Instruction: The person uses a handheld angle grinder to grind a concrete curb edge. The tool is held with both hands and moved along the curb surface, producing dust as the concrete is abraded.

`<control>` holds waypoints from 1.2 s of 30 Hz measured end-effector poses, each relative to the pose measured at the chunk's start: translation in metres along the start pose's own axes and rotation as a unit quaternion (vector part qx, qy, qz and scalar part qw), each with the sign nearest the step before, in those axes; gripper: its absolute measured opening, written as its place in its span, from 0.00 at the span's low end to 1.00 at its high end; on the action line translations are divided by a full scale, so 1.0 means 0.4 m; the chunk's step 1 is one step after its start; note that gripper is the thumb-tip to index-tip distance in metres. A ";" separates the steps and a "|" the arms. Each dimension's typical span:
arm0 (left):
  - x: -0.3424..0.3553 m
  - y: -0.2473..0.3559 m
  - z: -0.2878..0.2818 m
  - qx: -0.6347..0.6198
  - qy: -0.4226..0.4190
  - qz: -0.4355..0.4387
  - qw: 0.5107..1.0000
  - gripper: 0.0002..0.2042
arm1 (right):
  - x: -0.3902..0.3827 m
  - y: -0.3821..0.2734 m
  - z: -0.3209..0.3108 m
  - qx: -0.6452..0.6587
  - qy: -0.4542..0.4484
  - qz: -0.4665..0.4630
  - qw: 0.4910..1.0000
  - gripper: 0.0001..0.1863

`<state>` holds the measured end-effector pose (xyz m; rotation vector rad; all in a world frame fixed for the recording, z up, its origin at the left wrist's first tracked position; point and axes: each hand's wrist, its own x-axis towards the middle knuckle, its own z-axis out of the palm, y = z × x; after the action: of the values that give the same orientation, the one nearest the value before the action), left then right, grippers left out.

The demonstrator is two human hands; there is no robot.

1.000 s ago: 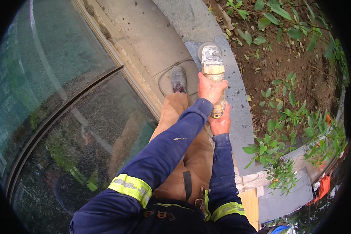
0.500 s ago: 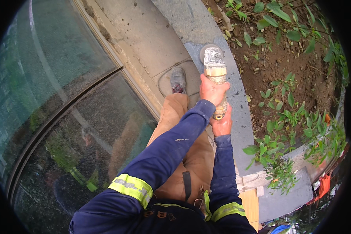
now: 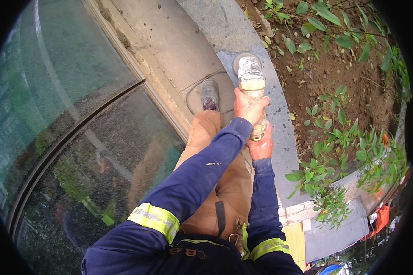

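Note:
An angle grinder [image 3: 252, 84], pale and dust-caked with yellow parts, is held in both hands over a curved grey stone ledge [image 3: 275, 103]. Its round disc [image 3: 237, 63] lies flat at the ledge surface, where a patch looks bluer than the stone beyond. Around the middle of the tool's body, my left hand [image 3: 248, 106] is closed with its thumb to the right. My right hand [image 3: 261, 145] grips the rear end, nearer to me; its fingers are partly hidden under the tool.
Large dusty glass panes [image 3: 73, 114] with a dark frame rise at the left. My shoe [image 3: 210, 95] stands on the paved strip [image 3: 170, 46], beside a thin cable loop [image 3: 188, 94]. Right of the ledge lies a soil bed [image 3: 316, 82] with leafy plants [image 3: 342, 126].
The grinder's head has shifted very slightly to the left on the ledge, and my left hand has moved with it. Both hands keep their hold.

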<state>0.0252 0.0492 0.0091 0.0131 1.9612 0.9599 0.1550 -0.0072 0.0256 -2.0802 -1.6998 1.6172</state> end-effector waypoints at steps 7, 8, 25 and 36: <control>-0.009 -0.013 0.003 -0.006 -0.010 -0.006 1.000 0.35 | -0.021 -0.005 0.000 0.013 0.013 0.003 1.000 0.44; -0.007 -0.006 0.008 -0.005 -0.014 0.000 1.000 0.35 | -0.012 -0.007 -0.002 0.008 0.019 0.004 1.000 0.44; -0.004 -0.013 -0.006 0.008 0.002 -0.002 1.000 0.35 | -0.011 -0.001 0.006 0.009 0.000 0.002 1.000 0.45; 0.004 -0.029 0.004 -0.017 0.008 0.010 1.000 0.34 | -0.005 -0.006 0.003 0.018 -0.010 0.013 1.000 0.43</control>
<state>0.0293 0.0426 0.0001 0.0047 1.9619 1.0091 0.1525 -0.0083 0.0275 -2.0864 -1.6425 1.6695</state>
